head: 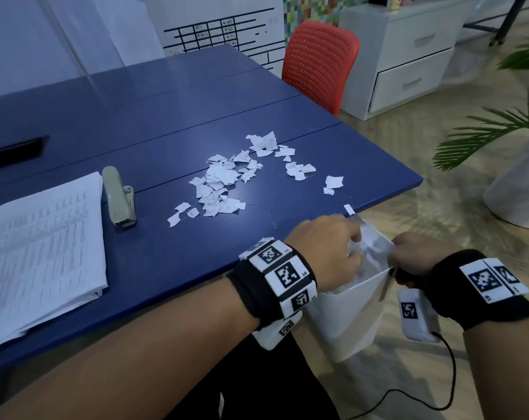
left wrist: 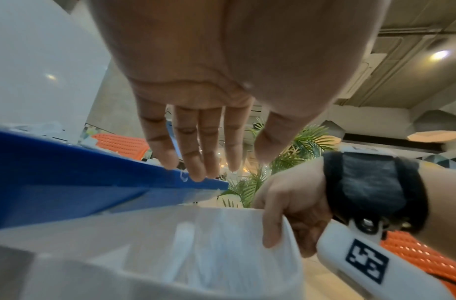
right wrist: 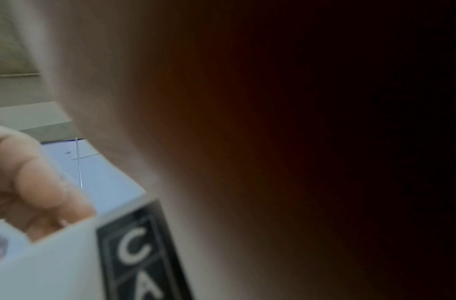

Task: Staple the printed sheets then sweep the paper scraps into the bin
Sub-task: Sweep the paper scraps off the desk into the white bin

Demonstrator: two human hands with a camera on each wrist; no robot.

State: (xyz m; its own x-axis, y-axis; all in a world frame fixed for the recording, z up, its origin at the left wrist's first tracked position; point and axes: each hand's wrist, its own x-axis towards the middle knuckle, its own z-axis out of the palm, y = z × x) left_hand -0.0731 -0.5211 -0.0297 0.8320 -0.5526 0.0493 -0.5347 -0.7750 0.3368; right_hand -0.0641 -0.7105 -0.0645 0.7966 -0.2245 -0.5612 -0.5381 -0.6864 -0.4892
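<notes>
A stack of printed sheets (head: pixel 38 247) lies at the left of the blue table (head: pixel 166 116), and a grey stapler (head: pixel 119 197) rests beside it. Torn paper scraps (head: pixel 220 183) are scattered over the middle and right of the table. My right hand (head: pixel 408 256) grips the rim of a white bin (head: pixel 348 322), held just below the table's near right edge. In the left wrist view the right hand (left wrist: pixel 285 213) curls over the bin (left wrist: pixel 170 253) rim. My left hand (head: pixel 355 247) hovers over the bin mouth, its straight fingers (left wrist: pixel 196 168) touching the table edge.
A red chair (head: pixel 317 62) stands behind the table, with a white drawer cabinet (head: pixel 408 56) to its right. A palm plant (head: pixel 514 116) in a white pot (head: pixel 524 183) is on the floor at the right. A black object (head: pixel 14 150) lies at the table's left.
</notes>
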